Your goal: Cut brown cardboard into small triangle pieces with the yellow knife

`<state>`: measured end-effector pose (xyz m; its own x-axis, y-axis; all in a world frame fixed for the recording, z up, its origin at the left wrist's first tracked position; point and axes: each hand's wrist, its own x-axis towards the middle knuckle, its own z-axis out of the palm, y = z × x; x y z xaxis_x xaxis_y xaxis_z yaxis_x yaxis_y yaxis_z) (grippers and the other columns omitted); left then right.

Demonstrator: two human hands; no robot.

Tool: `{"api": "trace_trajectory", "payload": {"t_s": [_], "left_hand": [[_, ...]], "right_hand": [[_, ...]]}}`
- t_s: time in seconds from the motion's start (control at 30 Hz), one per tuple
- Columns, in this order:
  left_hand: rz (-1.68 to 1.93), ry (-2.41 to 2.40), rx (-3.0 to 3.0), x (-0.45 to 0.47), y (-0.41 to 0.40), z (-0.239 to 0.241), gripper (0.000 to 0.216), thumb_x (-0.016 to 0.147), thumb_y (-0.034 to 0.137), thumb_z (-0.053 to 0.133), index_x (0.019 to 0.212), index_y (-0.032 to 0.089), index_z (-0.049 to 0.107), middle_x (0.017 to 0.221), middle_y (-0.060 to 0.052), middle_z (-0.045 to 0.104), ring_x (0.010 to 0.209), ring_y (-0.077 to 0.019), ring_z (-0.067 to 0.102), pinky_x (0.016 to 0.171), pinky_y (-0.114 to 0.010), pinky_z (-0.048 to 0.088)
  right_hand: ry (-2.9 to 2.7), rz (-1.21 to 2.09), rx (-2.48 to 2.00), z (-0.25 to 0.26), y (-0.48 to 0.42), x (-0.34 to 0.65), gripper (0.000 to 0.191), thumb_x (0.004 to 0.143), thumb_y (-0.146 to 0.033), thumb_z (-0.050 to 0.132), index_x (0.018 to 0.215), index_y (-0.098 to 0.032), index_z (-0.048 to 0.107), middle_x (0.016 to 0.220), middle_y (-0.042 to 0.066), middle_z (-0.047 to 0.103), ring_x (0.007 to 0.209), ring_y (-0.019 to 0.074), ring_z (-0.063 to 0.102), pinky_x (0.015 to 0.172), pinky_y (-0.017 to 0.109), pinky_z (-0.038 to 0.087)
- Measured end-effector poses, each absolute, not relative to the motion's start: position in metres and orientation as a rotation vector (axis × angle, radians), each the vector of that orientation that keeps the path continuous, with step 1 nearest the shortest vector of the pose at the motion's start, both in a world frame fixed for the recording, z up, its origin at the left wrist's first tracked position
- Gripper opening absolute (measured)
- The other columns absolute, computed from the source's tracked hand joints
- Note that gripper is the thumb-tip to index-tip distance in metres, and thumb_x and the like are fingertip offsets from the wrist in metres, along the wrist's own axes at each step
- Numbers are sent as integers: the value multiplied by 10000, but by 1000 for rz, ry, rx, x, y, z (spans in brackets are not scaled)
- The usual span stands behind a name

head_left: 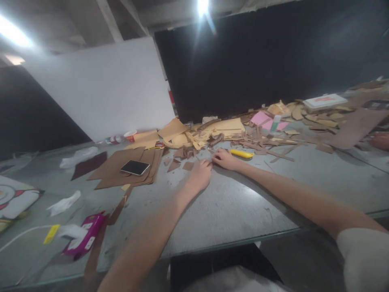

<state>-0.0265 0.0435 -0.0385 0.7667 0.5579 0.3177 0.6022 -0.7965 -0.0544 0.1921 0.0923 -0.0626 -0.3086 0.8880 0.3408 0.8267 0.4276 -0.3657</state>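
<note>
Both my arms reach out over a grey table (237, 202). My left hand (200, 173) rests on the table with its fingers curled in, and what they hold is hidden. My right hand (225, 158) lies just right of it, its fingers bent and pressed together toward the left hand's fingertips. A yellow utility knife (242, 153) lies on the table right behind my right hand, touching or nearly touching it. Small brown cardboard scraps (182, 159) lie just beyond my left hand.
A heap of cardboard offcuts (225, 132) runs along the back edge. A phone (135, 167) lies on brown sheets (117, 164) at the left. A magenta packet (85, 235), a yellow tag (51, 234), crumpled tissue (63, 203), pink paper (263, 119) and a white box (324, 101) are also here.
</note>
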Motion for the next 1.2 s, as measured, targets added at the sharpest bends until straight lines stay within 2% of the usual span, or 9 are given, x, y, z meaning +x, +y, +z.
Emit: {"api": "trace_trajectory", "payload": {"t_s": [0.13,0.27,0.4,0.53,0.67,0.77,0.9,1.2], "left_hand": [[-443,-929,-2772,-27,42,-39,409,986,45,492,1319,101,723,1326,-188,728,1347,-315,597,1172,-482,501],[-418,-916,-2761,-26,41,-37,401,995,53,473,1315,66,714,1340,-208,718,1375,-323,576,1175,-480,493],[-367,-891,-2792,-25,40,-34,389,979,38,480,1284,40,721,1295,-212,738,1361,-323,591,1182,-469,480],[-384,-943,-2782,-24,38,-33,400,955,17,484,1268,69,728,1309,-207,742,1346,-325,602,1155,-485,490],[-404,-973,-2790,-23,35,-31,414,952,9,470,1273,72,723,1321,-209,738,1352,-323,599,1145,-481,493],[-401,-973,-2800,-22,34,-30,417,951,9,465,1273,65,724,1335,-217,731,1344,-319,605,1152,-468,488],[-397,-957,-2802,-22,35,-31,431,938,3,470,1279,75,723,1340,-216,727,1342,-320,605,1167,-478,476],[-406,-1022,-2774,-24,37,-35,394,982,44,478,1298,63,712,1340,-214,695,1361,-326,575,1181,-465,461]], "right_hand": [[-2157,208,-1359,-58,89,196,212,1019,-348,660,921,-193,767,1025,80,737,992,238,662,941,372,411],[-2103,278,-1301,-57,88,198,168,961,-326,732,864,-191,761,896,48,756,815,196,662,801,320,429],[-2057,357,-1285,-57,88,199,138,917,-283,765,814,-192,751,824,34,759,740,182,657,725,301,448],[-2105,274,-1261,-58,87,198,129,924,-261,757,813,-197,756,846,31,766,776,189,675,829,332,460],[-2196,109,-1260,-58,83,197,143,978,-276,718,896,-177,779,961,80,787,897,230,685,973,397,407],[-2233,105,-1249,-56,81,197,172,1010,-286,685,949,-157,780,1007,116,791,943,253,683,982,407,387],[-2236,122,-1270,-53,79,199,131,995,-275,701,948,-175,772,985,81,779,925,239,682,963,394,385],[-2399,81,-984,-51,82,210,228,1039,-262,602,894,-191,763,951,69,752,875,213,652,964,392,379]]}}
